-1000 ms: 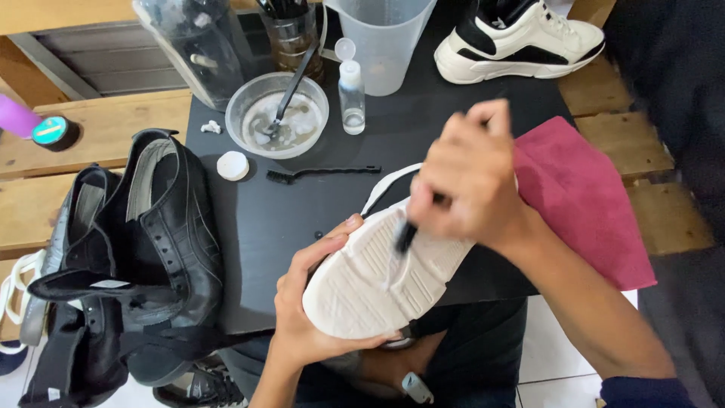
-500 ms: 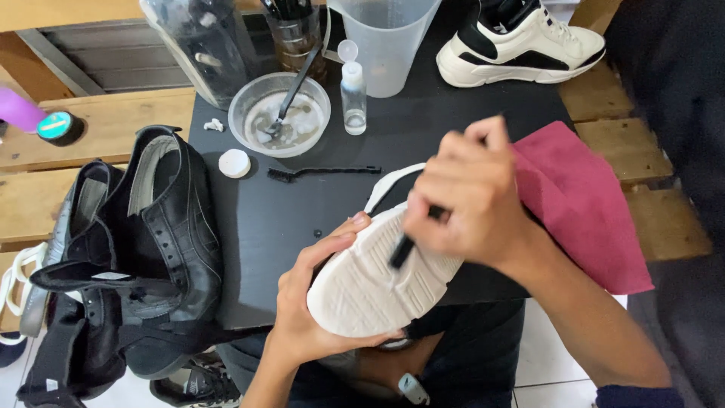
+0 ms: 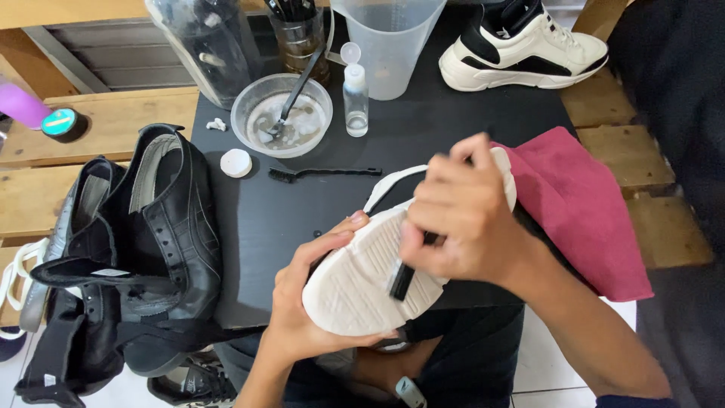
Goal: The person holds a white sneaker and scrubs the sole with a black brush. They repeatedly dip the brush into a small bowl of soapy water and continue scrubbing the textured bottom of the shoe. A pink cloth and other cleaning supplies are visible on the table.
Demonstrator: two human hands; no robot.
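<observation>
Sole-up white rubber-soled sneaker (image 3: 362, 279), judged light and stiff-bottomed, sits cupped at its heel in the curled left hand (image 3: 302, 302), while the right hand (image 3: 461, 215), fingers closed, pinches a small black brush (image 3: 401, 279) against its tread.

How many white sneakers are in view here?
2: one white sneaker sole-up, cupped by the left hand while the right hand brushes it; the other sneaker at the mat's far right corner.

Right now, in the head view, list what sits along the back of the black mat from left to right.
Clear bowl with a brush in it → small spray bottle → clear plastic jug → white and black sneaker.
</observation>
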